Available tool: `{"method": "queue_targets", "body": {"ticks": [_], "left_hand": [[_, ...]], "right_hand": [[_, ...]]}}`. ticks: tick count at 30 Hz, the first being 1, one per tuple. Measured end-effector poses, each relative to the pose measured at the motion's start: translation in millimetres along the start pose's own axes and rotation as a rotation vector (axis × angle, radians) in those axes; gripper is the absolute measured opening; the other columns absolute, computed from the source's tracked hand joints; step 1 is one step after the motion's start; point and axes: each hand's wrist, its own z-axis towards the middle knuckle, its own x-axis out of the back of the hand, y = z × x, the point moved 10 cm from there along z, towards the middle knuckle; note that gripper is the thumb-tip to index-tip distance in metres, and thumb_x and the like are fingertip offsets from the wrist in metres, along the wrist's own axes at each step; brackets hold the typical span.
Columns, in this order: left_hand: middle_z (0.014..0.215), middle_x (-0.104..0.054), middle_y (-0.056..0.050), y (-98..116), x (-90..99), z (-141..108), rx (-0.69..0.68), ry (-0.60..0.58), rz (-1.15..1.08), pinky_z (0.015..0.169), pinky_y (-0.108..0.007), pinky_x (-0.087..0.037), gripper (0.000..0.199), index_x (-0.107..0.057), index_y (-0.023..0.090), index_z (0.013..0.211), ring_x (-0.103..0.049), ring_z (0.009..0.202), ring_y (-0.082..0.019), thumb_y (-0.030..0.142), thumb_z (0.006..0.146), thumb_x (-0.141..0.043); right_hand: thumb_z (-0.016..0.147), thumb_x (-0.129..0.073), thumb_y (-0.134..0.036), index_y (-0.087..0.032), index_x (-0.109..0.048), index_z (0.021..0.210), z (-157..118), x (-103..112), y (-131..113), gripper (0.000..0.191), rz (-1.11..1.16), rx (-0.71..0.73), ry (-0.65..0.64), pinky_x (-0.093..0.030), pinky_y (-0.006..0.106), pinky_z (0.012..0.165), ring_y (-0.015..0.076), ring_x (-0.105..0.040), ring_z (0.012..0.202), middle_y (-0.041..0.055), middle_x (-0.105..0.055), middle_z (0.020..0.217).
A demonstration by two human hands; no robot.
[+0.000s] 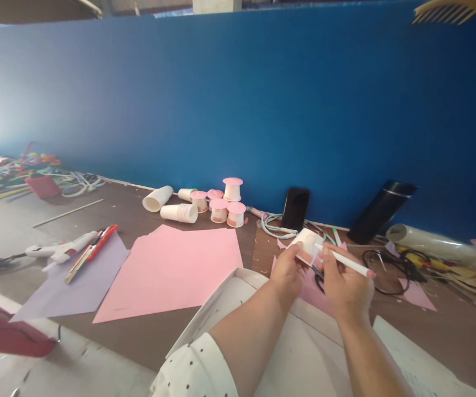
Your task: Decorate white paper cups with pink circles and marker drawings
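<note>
My left hand (289,273) is closed around a small white paper cup (305,242) with a pink patch on its side. In my right hand (347,284) is a white marker (351,261) with a pink end, its other end at the cup's side. Below the hands lie pink paper scraps (315,295) and a dark looped handle, partly hidden. Back and to the left, several paper cups with pink paper discs on top (233,190) stand grouped, one raised above the others. Beside them a stack of plain paper cups (178,213) lies on its side.
Pink sheets (175,270) and a lilac sheet (80,281) cover the table's left half, with a red cutter (92,251) and glue gun (62,248) on the lilac. A phone (295,208) and black bottle (380,212) lean on the blue partition (238,105). A white box lid (287,347) lies beneath my arms.
</note>
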Motion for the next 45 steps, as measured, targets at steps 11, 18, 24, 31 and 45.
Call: {"method": "queue_targets", "body": {"ticks": [11, 18, 24, 31, 45], "left_hand": [[0.095, -0.073, -0.012, -1.3, 1.8, 0.1, 0.013, 0.019, -0.011, 0.078, -0.024, -0.054, 0.016, -0.07, 0.009, 0.092, -0.07, 0.083, -0.018, 0.014, 0.079, -0.065], [0.093, -0.073, -0.012, -0.7, 4.5, 1.8, -0.001, 0.033, 0.016, 0.077, -0.023, -0.053, 0.015, -0.07, 0.009, 0.09, -0.069, 0.083, -0.017, 0.016, 0.078, -0.066], [0.09, -0.073, -0.011, -1.3, 2.4, 1.8, -0.015, -0.003, 0.06, 0.078, -0.025, -0.05, 0.018, -0.071, 0.01, 0.088, -0.067, 0.082, -0.017, 0.019, 0.073, -0.07], [0.064, -0.063, -0.004, -2.1, -3.0, 1.0, -0.028, -0.055, 0.144, 0.073, -0.027, -0.046, 0.015, -0.066, 0.011, 0.067, -0.059, 0.064, -0.015, 0.024, 0.063, -0.073], [0.067, -0.065, -0.006, -2.2, 0.7, 2.0, -0.046, -0.042, 0.142, 0.083, -0.03, -0.047, 0.013, -0.067, 0.012, 0.072, -0.065, 0.073, -0.019, 0.022, 0.068, -0.072]], "right_hand": [[0.086, -0.051, -0.049, -0.02, -0.074, 0.095, -0.4, 0.3, 1.3, 0.038, 0.007, -0.024, -0.013, -0.047, 0.038, 0.076, 0.0261, -0.067, 0.078, 0.0066, -0.071, 0.072], [0.087, -0.054, -0.049, -0.013, -0.072, 0.1, -1.8, 13.9, -13.5, 0.042, 0.214, 0.022, 0.085, -0.05, 0.032, 0.062, 0.0198, -0.064, 0.059, 0.0079, -0.069, 0.068], [0.087, -0.054, -0.046, -0.015, -0.073, 0.098, -2.8, 8.3, -12.6, 0.037, 0.155, 0.07, 0.064, -0.052, 0.035, 0.076, 0.0216, -0.068, 0.075, 0.0111, -0.073, 0.088], [0.089, -0.051, -0.042, -0.018, -0.074, 0.097, -4.3, 2.9, -19.0, 0.034, 0.084, 0.142, 0.038, -0.05, 0.033, 0.081, 0.0237, -0.068, 0.093, 0.0097, -0.073, 0.093], [0.088, -0.051, -0.044, -0.018, -0.074, 0.098, -4.0, -1.3, -10.7, 0.037, 0.014, 0.067, 0.0, -0.049, 0.035, 0.077, 0.0258, -0.067, 0.09, 0.01, -0.073, 0.089]]}}
